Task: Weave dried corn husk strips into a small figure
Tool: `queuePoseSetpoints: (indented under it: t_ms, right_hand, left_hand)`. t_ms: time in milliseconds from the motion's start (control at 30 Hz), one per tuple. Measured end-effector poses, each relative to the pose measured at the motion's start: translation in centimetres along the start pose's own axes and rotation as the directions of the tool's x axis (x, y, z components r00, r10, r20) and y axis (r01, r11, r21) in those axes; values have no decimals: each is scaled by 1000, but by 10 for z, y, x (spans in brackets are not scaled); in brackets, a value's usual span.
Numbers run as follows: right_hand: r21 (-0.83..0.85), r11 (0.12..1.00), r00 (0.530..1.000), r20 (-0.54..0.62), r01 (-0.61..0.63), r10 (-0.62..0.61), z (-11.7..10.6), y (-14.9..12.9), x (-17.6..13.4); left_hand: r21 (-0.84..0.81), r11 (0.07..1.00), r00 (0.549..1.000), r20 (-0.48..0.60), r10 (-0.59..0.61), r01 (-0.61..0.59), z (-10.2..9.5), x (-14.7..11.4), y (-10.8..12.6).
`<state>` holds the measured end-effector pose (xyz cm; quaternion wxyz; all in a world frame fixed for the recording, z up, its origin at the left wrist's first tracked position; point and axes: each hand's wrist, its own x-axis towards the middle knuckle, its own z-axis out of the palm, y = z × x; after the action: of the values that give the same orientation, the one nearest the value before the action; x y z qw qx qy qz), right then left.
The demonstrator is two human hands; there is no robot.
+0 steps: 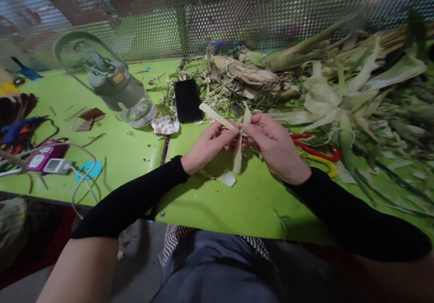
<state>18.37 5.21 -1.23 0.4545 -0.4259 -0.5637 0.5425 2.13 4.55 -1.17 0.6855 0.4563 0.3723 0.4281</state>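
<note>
Both hands (208, 145) (274, 147) in a tight pinch on husk strips (238, 156), grey-green bottle (124, 89) apart, contents unclear

Papery husks (325, 97) on a smooth, softly shining table (210, 208).
The strip (238, 158) looks dry, matt and finely fibrous; the husks are rough and creased. The phone (188, 100) has a smooth, glossy, glass-like face. The bottle (124, 86) pairs matt grey-green plastic with a clear, shiny base. The screen (190, 18) looks like perforated metal, the sleeves (135, 196) like matt black cloth. The red handle (334, 154) seems glossy plastic, the wad (165, 125) crumpled matt paper.
</note>
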Motion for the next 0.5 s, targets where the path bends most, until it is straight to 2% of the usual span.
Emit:
queuePoseSetpoints:
  t_ms: [67,133,200,233,300,367,400,433,500]
  right_hand:
    - [-13,1000,1000,28,-12,12,-2,0,1]
    - [-58,998,999,49,-17,20,-4,-1,2]
    - [-181,982,999,-7,52,-54,-7,-1,3]
    - [-286,950,988,-58,122,-145,-8,-2,3]
    - [-549,789,914,-104,277,-393,-10,-3,2]
    - [-748,546,832,14,378,-555,-10,-3,1]
    - [-793,451,821,103,409,-562,-9,-3,0]
    - [-810,397,827,180,432,-532,-9,-3,-1]
    - [-802,398,861,261,445,-436,-6,-1,-2]
  left_hand:
    - [37,999,999,47,7,-8,-2,1,-2]
    - [42,999,999,48,-12,10,-4,2,-4]
    - [-8,999,999,10,-40,40,-4,2,-4]
    - [-49,998,999,-17,-49,48,-5,2,-4]
    - [-131,991,996,-78,-46,36,-5,3,-3]
    - [-182,983,992,-126,-30,6,-4,4,-3]
    - [-195,981,990,-140,-21,-7,-4,4,-2]
    - [-203,979,989,-147,-14,-16,-4,4,-2]
    - [-214,977,989,-150,-13,-20,-2,5,-1]
